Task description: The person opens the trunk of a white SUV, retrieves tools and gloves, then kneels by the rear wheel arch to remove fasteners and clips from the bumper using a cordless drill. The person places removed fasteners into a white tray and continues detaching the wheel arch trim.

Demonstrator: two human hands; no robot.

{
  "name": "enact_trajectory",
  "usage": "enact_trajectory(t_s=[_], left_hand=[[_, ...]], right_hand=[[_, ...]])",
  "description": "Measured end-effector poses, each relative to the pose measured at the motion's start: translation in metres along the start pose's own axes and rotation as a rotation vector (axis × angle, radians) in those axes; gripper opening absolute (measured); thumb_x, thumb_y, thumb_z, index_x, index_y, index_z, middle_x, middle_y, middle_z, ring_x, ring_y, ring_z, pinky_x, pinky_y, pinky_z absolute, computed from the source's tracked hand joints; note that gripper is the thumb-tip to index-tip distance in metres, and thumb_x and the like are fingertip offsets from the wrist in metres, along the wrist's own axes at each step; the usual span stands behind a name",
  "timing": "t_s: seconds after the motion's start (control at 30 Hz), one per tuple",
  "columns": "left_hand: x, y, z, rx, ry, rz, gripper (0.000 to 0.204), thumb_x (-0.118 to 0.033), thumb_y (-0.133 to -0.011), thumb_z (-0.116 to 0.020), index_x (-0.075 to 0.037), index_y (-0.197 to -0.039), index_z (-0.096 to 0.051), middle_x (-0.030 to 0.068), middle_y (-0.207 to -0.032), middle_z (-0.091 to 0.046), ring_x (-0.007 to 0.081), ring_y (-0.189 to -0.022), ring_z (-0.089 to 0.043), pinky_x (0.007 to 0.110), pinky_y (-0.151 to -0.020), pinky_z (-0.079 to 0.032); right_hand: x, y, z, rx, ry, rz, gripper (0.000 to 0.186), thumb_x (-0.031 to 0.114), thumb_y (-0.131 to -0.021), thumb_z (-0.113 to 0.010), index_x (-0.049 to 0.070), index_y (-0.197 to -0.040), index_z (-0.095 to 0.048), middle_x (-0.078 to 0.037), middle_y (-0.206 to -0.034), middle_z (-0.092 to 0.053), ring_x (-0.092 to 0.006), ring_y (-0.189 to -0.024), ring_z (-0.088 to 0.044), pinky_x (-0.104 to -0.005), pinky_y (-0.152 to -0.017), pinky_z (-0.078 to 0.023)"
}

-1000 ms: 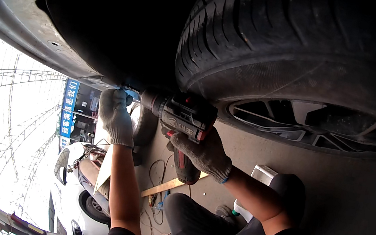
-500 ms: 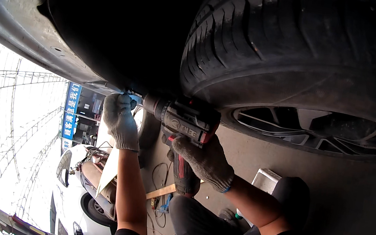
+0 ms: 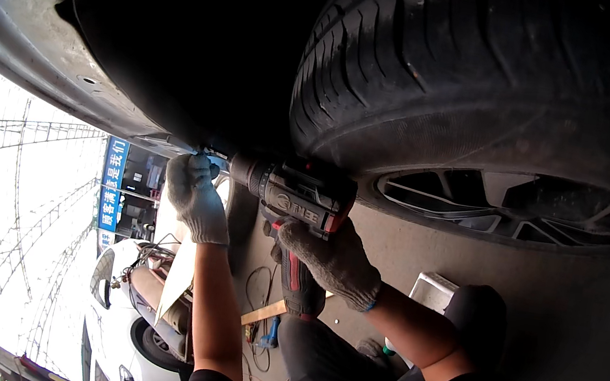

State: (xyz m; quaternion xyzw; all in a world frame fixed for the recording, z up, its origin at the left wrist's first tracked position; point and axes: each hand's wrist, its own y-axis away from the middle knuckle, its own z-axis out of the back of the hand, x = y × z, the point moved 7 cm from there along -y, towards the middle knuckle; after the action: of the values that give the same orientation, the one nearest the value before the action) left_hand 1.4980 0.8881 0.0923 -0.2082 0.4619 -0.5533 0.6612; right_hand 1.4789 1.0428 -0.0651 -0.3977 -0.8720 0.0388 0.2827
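My right hand (image 3: pixel 329 262), in a grey knit glove, is wrapped round the handle of a black and red cordless drill (image 3: pixel 302 200). The drill lies level, its chuck pointing left at the lower edge of a car's wheel arch (image 3: pixel 109 92). A blue glow lights the spot at its tip. Right by that tip is my left hand (image 3: pixel 195 195), gloved as well, its fingers curled together against the edge. What they pinch, if anything, is hidden. Above and right of the drill sits a large black tyre (image 3: pixel 436 68) on a spoked wheel rim (image 3: pixel 514 204).
On the floor lie a wooden strip (image 3: pixel 263 312), loose cables and a blue tool (image 3: pixel 269 334). A pale box (image 3: pixel 432 292) stands beside my knee. At the left are a white car (image 3: pixel 118 340), a tank with hoses (image 3: pixel 160 297) and a blue sign (image 3: pixel 112 182).
The view has shifted very slightly. Both hands and the drill keep almost the same place at the wheel arch edge.
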Motion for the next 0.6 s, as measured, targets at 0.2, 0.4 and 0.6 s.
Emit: enact_trajectory(t_s=[0.2, 0.4, 0.6], left_hand=[[0.0, -0.001, -0.003, 0.109, 0.096, 0.081, 0.014, -0.016, -0.098, -0.057, -0.003, -0.093, -0.058, 0.0009, -0.085, -0.054, 0.0098, -0.079, -0.052, 0.025, -0.073, -0.048], [0.001, 0.002, -0.003, 0.202, 0.168, 0.158, 0.012, -0.014, -0.098, -0.055, -0.003, -0.096, -0.06, 0.0023, -0.086, -0.06, 0.0116, -0.081, -0.055, 0.027, -0.077, -0.046], [0.073, 0.033, -0.004, 0.274, 0.105, 0.401, 0.021, -0.021, -0.097, -0.057, -0.001, -0.1, -0.063, 0.0053, -0.089, -0.066, 0.014, -0.083, -0.059, 0.028, -0.077, -0.048]], right_hand=[[0.005, -0.001, 0.004, 0.003, -0.018, 0.026, 0.053, 0.029, -0.091, -0.067, 0.003, -0.133, -0.049, -0.012, -0.118, -0.062, -0.0187, -0.096, -0.066, -0.0358, -0.08, -0.058], [0.012, 0.0, 0.002, -0.01, -0.026, 0.058, 0.055, 0.033, -0.09, -0.069, 0.002, -0.131, -0.05, -0.013, -0.109, -0.066, -0.018, -0.087, -0.067, -0.0339, -0.075, -0.058], [0.02, 0.0, -0.003, -0.039, 0.038, 0.126, 0.052, 0.033, -0.091, -0.067, 0.002, -0.129, -0.05, -0.014, -0.103, -0.067, -0.0175, -0.075, -0.067, -0.0306, -0.067, -0.058]])
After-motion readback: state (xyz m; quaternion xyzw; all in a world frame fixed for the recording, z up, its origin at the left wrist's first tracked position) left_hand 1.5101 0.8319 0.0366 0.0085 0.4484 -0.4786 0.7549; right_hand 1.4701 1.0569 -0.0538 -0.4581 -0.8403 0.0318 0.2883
